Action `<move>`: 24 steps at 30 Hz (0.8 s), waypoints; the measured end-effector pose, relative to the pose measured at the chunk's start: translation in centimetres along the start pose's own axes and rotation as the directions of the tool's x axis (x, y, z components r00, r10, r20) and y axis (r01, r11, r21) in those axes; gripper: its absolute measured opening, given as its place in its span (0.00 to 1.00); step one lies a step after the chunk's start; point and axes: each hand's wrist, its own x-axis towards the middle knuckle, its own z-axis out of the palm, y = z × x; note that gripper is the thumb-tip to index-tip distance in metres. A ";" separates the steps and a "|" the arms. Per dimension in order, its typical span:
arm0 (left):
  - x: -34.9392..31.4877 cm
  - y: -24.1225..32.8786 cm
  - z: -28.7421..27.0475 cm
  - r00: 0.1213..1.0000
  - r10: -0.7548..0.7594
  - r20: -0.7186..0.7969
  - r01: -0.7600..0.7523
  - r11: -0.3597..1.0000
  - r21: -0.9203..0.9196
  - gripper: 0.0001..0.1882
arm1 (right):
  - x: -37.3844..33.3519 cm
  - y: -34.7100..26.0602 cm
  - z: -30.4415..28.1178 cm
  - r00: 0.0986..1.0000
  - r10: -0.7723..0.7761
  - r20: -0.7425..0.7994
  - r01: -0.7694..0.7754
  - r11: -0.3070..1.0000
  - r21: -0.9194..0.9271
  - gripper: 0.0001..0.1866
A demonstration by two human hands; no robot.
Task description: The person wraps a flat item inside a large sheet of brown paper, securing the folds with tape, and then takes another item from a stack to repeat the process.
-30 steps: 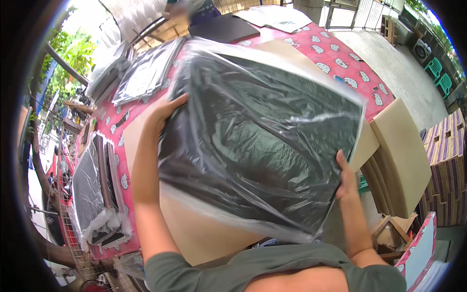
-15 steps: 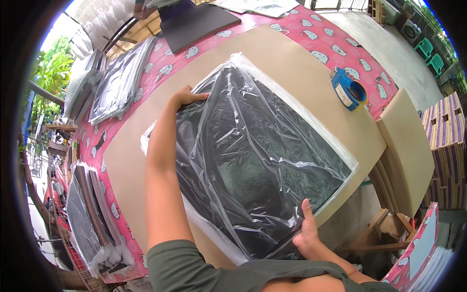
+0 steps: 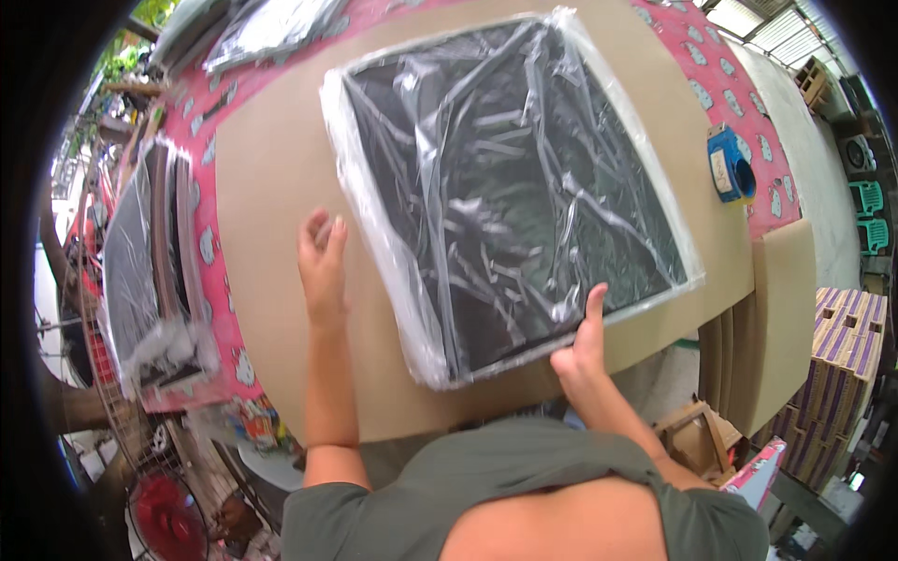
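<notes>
A dark rectangular panel (image 3: 505, 196), wrapped in creased clear plastic with whitish edges, lies tilted across a large sheet of brown cardboard (image 3: 271, 159). My right hand (image 3: 582, 346) holds its near edge, thumb on top and fingers hidden underneath. Away from the panel's left side, my left hand (image 3: 323, 266) hovers above the cardboard with its fingers apart and nothing in them.
A blue tape dispenser (image 3: 728, 168) stands on the pink patterned tablecloth (image 3: 687, 42) at the right. More plastic-wrapped panels (image 3: 154, 252) are stacked at the left edge. Folded cardboard sheets (image 3: 781, 318) lean at the right, near stacked cartons (image 3: 847, 346). A red fan (image 3: 168, 514) is below left.
My left hand has let go of the panel's far left edge and come back toward me. My right hand keeps its hold. The camera view has also shifted.
</notes>
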 end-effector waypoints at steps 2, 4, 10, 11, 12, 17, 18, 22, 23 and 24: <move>-5.7 -4.9 -1.5 0.990 -0.093 -0.101 0.074 0.981 -0.181 0.21 | -0.9 -0.5 0.8 0.999 0.032 -0.037 -0.033 0.999 -0.008 0.48; -11.5 -6.2 -0.3 0.973 -0.170 -0.159 0.098 0.920 -0.380 0.19 | -1.3 -0.8 -0.3 0.996 0.043 0.077 -0.040 0.999 -0.034 0.43; -19.9 -7.1 2.0 0.998 -0.037 -0.044 0.016 0.907 -0.422 0.20 | -6.1 -12.3 -5.2 0.932 0.247 0.264 0.213 0.214 -0.953 0.28; -20.5 -7.2 2.6 0.998 -0.015 -0.064 -0.011 0.925 -0.381 0.21 | -5.9 -15.1 -6.2 0.906 0.154 0.395 0.402 -0.013 -0.916 0.26; -21.0 -7.3 3.0 0.996 0.013 -0.083 -0.041 0.940 -0.340 0.22 | -5.3 -17.1 -6.4 0.853 -0.089 0.514 0.497 -0.163 -0.852 0.27; -21.5 -8.1 4.8 0.822 0.541 -0.177 -0.425 0.791 0.440 0.26 | -0.9 -19.6 -4.7 0.277 -0.086 0.957 0.651 -0.716 -0.253 0.28; -21.9 -7.1 4.4 0.795 0.606 -0.009 -0.453 0.604 0.655 0.27 | 0.1 -20.0 -5.2 0.258 -0.012 0.966 0.643 -0.745 -0.181 0.27; -22.2 -7.4 2.8 0.792 0.551 0.263 -0.519 0.380 0.766 0.18 | 4.8 -22.9 -8.8 0.123 0.065 0.990 0.812 -0.580 -0.063 0.20; -21.5 -8.9 2.1 0.755 0.604 0.254 -0.573 0.420 0.704 0.15 | 5.7 -23.3 -9.3 0.053 0.041 0.998 0.823 -0.568 -0.021 0.20; -21.2 -9.6 1.9 0.730 0.655 0.196 -0.579 0.440 0.686 0.14 | 6.3 -23.2 -9.6 -0.011 0.006 1.000 0.830 -0.558 0.013 0.19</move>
